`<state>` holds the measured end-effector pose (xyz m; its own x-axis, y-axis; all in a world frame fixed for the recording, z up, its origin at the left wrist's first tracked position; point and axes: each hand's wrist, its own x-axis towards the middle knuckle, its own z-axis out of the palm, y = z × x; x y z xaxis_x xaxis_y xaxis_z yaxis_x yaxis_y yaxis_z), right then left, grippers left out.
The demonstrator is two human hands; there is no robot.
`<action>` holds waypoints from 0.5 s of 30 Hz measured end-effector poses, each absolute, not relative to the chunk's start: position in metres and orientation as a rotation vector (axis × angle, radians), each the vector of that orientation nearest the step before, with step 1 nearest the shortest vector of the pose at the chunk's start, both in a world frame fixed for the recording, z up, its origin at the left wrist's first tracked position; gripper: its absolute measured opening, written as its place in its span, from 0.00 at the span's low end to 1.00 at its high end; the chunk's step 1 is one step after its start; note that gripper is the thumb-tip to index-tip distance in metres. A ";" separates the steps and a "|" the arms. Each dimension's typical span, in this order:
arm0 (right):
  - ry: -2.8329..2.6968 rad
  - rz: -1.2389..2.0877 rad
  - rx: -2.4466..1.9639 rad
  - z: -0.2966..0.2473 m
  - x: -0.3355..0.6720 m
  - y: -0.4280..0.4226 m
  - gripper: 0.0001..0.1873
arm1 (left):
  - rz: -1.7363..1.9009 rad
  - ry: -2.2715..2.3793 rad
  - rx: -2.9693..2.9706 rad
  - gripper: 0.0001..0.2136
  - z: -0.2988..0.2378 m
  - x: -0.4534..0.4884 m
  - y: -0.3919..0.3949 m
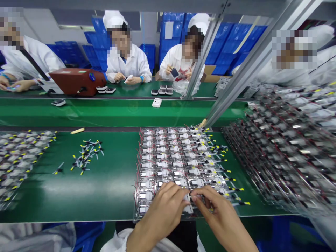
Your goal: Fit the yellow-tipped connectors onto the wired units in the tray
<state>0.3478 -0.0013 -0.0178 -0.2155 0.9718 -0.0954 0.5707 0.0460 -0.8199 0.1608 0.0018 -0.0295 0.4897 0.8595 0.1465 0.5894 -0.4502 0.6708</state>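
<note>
A clear plastic tray (136,210) on the bench in front of me carries rows of small white and black parts with thin red wires. Over its near rows, my left hand (166,206) has its fingers closed in a pinch. My right hand (216,206) pinches just beside it, the fingertips of both almost meeting. Whatever lies between them is small and dark, mostly hidden by the fingers. Yellow-tipped pieces (237,189) stick out along the tray's right edge.
Loose yellow-tipped pieces (85,155) lie in a pile to the left. Another filled tray (23,157) sits at far left; stacked trays (286,147) rise on the right. A metal post (225,80) slants up ahead. Co-workers in white (128,66) sit across the green conveyor (105,112).
</note>
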 end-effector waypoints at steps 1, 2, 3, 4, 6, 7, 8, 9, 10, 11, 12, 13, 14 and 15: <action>-1.837 1.057 -1.547 -0.018 0.348 -0.001 0.13 | 0.646 1.194 2.193 0.08 -0.030 0.161 0.002; -1.844 1.056 -1.545 -0.018 0.348 -0.001 0.13 | 0.646 1.200 2.194 0.08 -0.030 0.162 0.001; -1.848 1.055 -1.543 -0.018 0.348 -0.001 0.14 | 0.647 1.208 2.193 0.08 -0.030 0.162 0.001; -1.849 1.055 -1.541 -0.018 0.348 -0.001 0.14 | 0.648 1.216 2.194 0.08 -0.030 0.163 0.001; -1.844 1.059 -1.543 -0.017 0.348 -0.001 0.13 | 0.645 1.227 2.202 0.07 -0.029 0.164 0.001; -1.841 1.062 -1.544 -0.017 0.348 0.000 0.13 | 0.641 1.229 2.211 0.07 -0.028 0.164 0.001; -1.842 1.065 -1.544 -0.016 0.348 0.000 0.12 | 0.635 1.228 2.220 0.07 -0.028 0.164 0.001; -1.848 1.065 -1.542 -0.016 0.348 0.001 0.12 | 0.629 1.224 2.229 0.06 -0.027 0.165 0.001; -1.858 1.062 -1.541 -0.016 0.348 0.001 0.12 | 0.620 1.218 2.237 0.06 -0.026 0.165 0.001; -1.876 1.062 -1.536 -0.016 0.348 0.002 0.12 | 0.613 1.211 2.244 0.06 -0.025 0.166 0.002; -1.898 1.059 -1.531 -0.017 0.348 0.003 0.12 | 0.608 1.204 2.248 0.06 -0.024 0.166 0.002; -1.916 1.050 -1.528 -0.018 0.348 0.003 0.13 | 0.604 1.199 2.250 0.07 -0.024 0.166 0.003; -1.931 1.035 -1.531 -0.020 0.348 0.004 0.13 | 0.599 1.198 2.249 0.07 -0.024 0.166 0.004; -1.939 1.012 -1.542 -0.021 0.348 0.004 0.14 | 0.594 1.201 2.245 0.07 -0.023 0.167 0.005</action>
<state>0.3477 0.0040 -0.0214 -0.2648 0.9604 -0.0871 0.6207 0.1007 -0.7775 0.1666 0.0047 -0.0234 0.5100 0.8499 0.1328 0.6212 -0.4706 0.6266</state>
